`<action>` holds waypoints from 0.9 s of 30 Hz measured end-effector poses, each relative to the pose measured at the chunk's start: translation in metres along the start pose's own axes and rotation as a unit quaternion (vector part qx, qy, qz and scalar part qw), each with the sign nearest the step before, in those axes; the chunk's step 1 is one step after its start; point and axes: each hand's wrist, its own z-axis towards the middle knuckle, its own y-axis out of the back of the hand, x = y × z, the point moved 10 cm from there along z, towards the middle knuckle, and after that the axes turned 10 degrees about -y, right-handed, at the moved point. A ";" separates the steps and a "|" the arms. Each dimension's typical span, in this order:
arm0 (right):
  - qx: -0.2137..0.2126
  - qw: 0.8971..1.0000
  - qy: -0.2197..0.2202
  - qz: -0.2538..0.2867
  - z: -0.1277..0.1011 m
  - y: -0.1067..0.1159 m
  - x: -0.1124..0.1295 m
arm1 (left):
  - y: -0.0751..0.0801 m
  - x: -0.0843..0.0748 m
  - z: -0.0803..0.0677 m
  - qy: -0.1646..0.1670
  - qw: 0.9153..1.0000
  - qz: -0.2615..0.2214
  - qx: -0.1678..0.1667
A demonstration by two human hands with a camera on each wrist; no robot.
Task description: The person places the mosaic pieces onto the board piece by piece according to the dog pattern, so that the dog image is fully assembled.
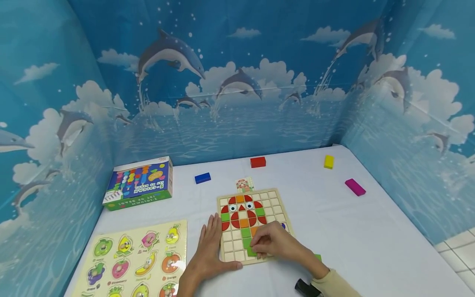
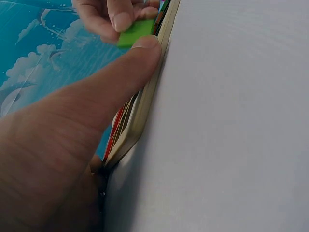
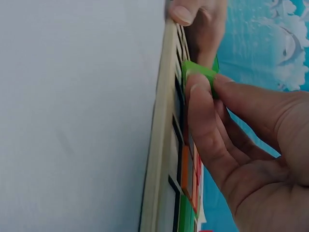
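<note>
A wooden grid board [image 1: 228,246] lies on the white cloth, bearing red, orange and green tiles and two eye tiles [image 1: 232,208] in its cells. My right hand [image 1: 276,243] pinches a green square tile [image 3: 200,71] between thumb and fingers, over the board's near edge at the foot of a green column [image 1: 246,233]. Along the board's left side rests my left hand [image 1: 209,253], fingers extended and thumb by the near edge. In the left wrist view, that thumb [image 2: 140,50] overlaps the tile's lower corner. My right hand hides part of the board's right half.
A small picture card [image 1: 245,185] touches the board's far side. Left are a fruit puzzle board [image 1: 141,241] and a bead-set box [image 1: 139,181]. Blue [image 1: 202,178], red [image 1: 258,162], yellow [image 1: 328,162] and magenta [image 1: 355,187] blocks lie farther back. A green piece [image 1: 318,257] shows behind my right forearm.
</note>
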 end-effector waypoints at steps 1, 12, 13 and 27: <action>-0.002 1.000 -0.002 -0.009 0.002 -0.002 0.000 | 0.000 0.000 0.000 0.000 1.000 0.000 0.000; -0.031 0.989 0.006 -0.146 0.007 -0.010 0.011 | 0.002 -0.004 -0.001 -0.007 1.000 0.005 -0.010; -0.032 0.988 0.003 -0.150 0.007 -0.010 0.011 | 0.003 -0.005 -0.001 -0.010 1.000 0.005 -0.011; -0.058 0.987 -0.033 -0.144 -0.011 0.017 0.017 | 0.002 -0.005 -0.001 0.000 1.000 0.007 -0.008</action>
